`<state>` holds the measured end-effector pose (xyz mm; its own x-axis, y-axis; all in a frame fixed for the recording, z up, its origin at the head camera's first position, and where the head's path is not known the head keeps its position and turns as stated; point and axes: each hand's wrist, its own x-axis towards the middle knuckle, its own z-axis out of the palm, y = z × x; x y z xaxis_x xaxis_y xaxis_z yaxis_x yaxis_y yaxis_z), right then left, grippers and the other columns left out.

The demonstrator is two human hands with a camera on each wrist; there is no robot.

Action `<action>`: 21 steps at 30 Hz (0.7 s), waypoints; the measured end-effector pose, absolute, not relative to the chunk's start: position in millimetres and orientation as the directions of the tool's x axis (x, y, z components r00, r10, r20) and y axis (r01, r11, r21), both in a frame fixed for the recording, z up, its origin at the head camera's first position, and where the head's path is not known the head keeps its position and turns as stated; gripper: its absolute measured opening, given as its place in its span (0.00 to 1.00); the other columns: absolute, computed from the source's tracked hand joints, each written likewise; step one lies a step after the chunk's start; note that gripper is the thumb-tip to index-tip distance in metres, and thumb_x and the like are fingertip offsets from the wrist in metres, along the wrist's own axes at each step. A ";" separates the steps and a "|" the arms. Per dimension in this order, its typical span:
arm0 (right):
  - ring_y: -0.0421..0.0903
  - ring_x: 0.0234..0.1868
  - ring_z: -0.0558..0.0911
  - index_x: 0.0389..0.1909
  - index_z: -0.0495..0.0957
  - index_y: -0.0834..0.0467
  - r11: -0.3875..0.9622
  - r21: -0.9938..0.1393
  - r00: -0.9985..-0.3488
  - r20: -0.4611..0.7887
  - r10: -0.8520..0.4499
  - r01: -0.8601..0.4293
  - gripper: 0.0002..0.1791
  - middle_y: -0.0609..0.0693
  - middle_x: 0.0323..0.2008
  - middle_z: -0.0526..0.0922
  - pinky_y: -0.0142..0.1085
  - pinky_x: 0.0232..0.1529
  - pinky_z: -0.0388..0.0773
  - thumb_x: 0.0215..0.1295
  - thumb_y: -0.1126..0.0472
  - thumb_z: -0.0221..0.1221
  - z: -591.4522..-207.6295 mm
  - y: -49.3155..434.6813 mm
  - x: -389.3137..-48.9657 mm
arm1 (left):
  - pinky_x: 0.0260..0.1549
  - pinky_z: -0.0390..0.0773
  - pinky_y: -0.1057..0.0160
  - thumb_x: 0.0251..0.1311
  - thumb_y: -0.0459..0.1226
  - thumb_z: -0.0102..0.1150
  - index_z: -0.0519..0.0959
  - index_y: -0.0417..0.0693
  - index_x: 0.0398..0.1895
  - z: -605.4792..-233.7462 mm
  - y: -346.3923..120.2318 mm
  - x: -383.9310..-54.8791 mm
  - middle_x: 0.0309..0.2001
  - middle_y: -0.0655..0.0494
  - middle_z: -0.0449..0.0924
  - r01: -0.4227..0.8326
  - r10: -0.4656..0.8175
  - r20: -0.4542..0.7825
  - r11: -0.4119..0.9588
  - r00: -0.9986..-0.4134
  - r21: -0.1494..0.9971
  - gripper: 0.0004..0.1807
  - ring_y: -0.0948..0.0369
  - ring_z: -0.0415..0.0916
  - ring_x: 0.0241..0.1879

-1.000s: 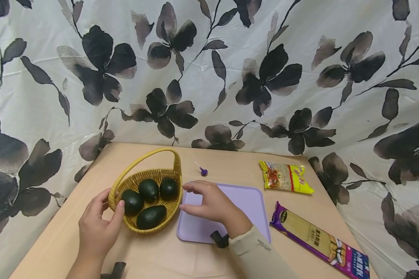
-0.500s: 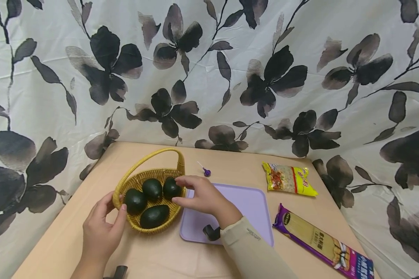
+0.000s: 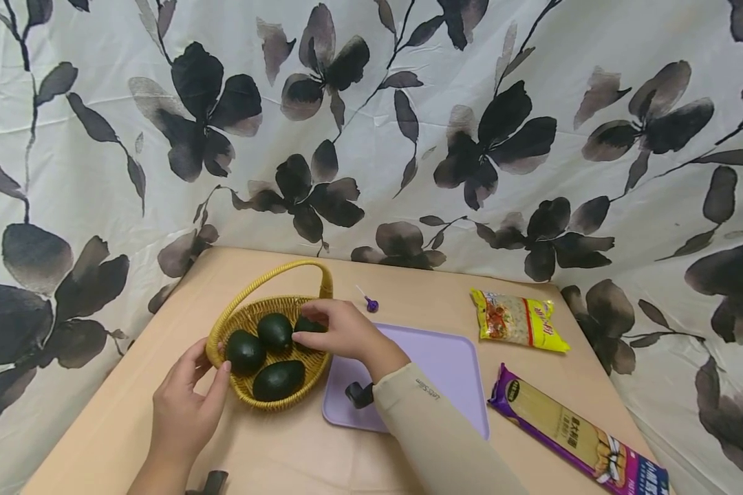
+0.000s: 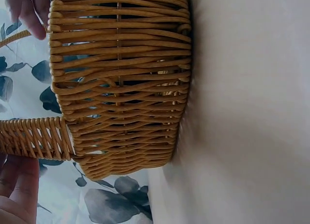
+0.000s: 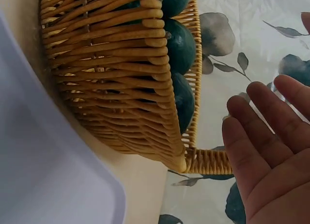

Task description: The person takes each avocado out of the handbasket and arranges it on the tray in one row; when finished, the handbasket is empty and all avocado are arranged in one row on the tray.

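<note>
A yellow wicker basket (image 3: 272,402) with an arched handle (image 3: 266,276) stands on the table, holding several dark green avocados (image 3: 278,380). My left hand (image 3: 186,412) grips the basket at the left foot of its handle, thumb in front and fingers behind. Above the basket's right rim, my right hand (image 3: 347,333) reaches over the rightmost avocado (image 3: 310,324) and partly hides it. In the right wrist view the fingers (image 5: 271,117) look fairly straight, apart from the avocados. The left wrist view shows the woven side (image 4: 121,79) and the left fingers (image 4: 24,185) against the handle.
A lilac tray (image 3: 433,350) lies right of the basket, partly under the right forearm. Behind it is a purple lollipop (image 3: 371,304). Farther right lie a yellow food packet (image 3: 520,320) and a long purple pasta packet (image 3: 576,430). A floral cloth hangs behind the table.
My right hand has moved left from beside the basket to over its rightmost avocado. The left hand keeps its grip on the basket. The whole view has shifted slightly.
</note>
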<state>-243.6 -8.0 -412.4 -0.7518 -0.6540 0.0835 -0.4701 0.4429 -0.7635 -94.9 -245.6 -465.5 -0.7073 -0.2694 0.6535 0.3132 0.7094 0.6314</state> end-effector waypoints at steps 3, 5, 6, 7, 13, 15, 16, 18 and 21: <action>0.41 0.63 0.81 0.65 0.79 0.52 0.461 -0.752 -0.755 0.074 -0.652 -0.472 0.32 0.47 0.61 0.83 0.33 0.68 0.79 0.63 0.43 0.70 -413.3 -13.1 -247.3 | 0.57 0.74 0.85 0.58 0.26 0.70 0.76 0.37 0.65 -466.2 -245.3 -94.8 0.51 0.40 0.84 0.311 -0.267 0.655 0.715 -0.707 0.626 0.29 0.81 0.72 0.56; 0.41 0.63 0.81 0.64 0.79 0.52 0.470 -0.745 -0.754 0.067 -0.653 -0.473 0.32 0.47 0.61 0.83 0.33 0.68 0.78 0.63 0.43 0.70 -413.9 -17.0 -249.6 | 0.57 0.74 0.85 0.57 0.26 0.70 0.75 0.37 0.65 -466.4 -245.2 -94.3 0.51 0.40 0.84 0.309 -0.266 0.655 0.717 -0.708 0.625 0.30 0.81 0.72 0.56; 0.40 0.63 0.81 0.65 0.79 0.52 0.474 -0.744 -0.754 0.060 -0.654 -0.471 0.32 0.47 0.61 0.83 0.32 0.68 0.78 0.63 0.43 0.70 -414.2 -19.2 -250.8 | 0.57 0.74 0.85 0.57 0.25 0.70 0.75 0.37 0.65 -466.4 -245.2 -93.9 0.51 0.40 0.84 0.309 -0.265 0.655 0.718 -0.708 0.624 0.30 0.82 0.71 0.56; 0.40 0.63 0.80 0.65 0.79 0.53 0.474 -0.747 -0.753 0.054 -0.656 -0.466 0.32 0.47 0.62 0.83 0.32 0.68 0.78 0.63 0.43 0.70 -414.4 -21.6 -252.0 | 0.57 0.73 0.86 0.56 0.25 0.70 0.75 0.37 0.65 -466.3 -245.2 -93.4 0.51 0.41 0.84 0.309 -0.264 0.657 0.720 -0.706 0.621 0.30 0.83 0.71 0.56; 0.41 0.63 0.81 0.66 0.77 0.54 0.496 -0.749 -0.760 0.015 -0.650 -0.439 0.35 0.46 0.62 0.83 0.34 0.67 0.79 0.62 0.42 0.71 -411.5 -39.4 -258.9 | 0.57 0.72 0.87 0.55 0.23 0.71 0.75 0.38 0.66 -465.6 -244.9 -92.3 0.51 0.41 0.85 0.307 -0.256 0.671 0.739 -0.696 0.600 0.33 0.85 0.69 0.57; 0.42 0.62 0.81 0.66 0.77 0.54 0.514 -0.734 -0.760 0.004 -0.650 -0.443 0.36 0.47 0.61 0.83 0.35 0.67 0.80 0.62 0.41 0.70 -409.4 -45.7 -260.2 | 0.57 0.72 0.87 0.55 0.23 0.71 0.74 0.39 0.67 -465.6 -244.5 -92.0 0.52 0.42 0.84 0.289 -0.265 0.653 0.736 -0.709 0.612 0.33 0.86 0.68 0.57; 0.42 0.61 0.81 0.67 0.77 0.55 0.522 -0.726 -0.757 -0.002 -0.653 -0.448 0.36 0.47 0.61 0.83 0.35 0.66 0.80 0.62 0.41 0.70 -409.0 -48.8 -261.0 | 0.57 0.72 0.87 0.56 0.23 0.71 0.74 0.39 0.67 -465.8 -244.2 -91.8 0.53 0.42 0.84 0.280 -0.270 0.643 0.733 -0.716 0.620 0.33 0.86 0.68 0.57; 0.43 0.61 0.81 0.67 0.76 0.54 0.538 -0.704 -0.750 -0.011 -0.661 -0.464 0.37 0.48 0.60 0.84 0.35 0.66 0.81 0.62 0.41 0.70 -408.7 -54.4 -262.4 | 0.57 0.71 0.87 0.56 0.24 0.71 0.74 0.40 0.68 -466.4 -243.5 -91.4 0.54 0.43 0.84 0.264 -0.277 0.625 0.729 -0.729 0.631 0.34 0.86 0.67 0.58; 0.43 0.60 0.82 0.67 0.76 0.55 0.560 -0.671 -0.741 -0.024 -0.671 -0.486 0.37 0.49 0.60 0.84 0.34 0.65 0.81 0.62 0.41 0.70 -411.0 -61.0 -265.0 | 0.57 0.71 0.87 0.56 0.24 0.72 0.73 0.40 0.68 -467.6 -242.4 -91.3 0.55 0.43 0.84 0.257 -0.279 0.614 0.725 -0.739 0.639 0.35 0.86 0.67 0.58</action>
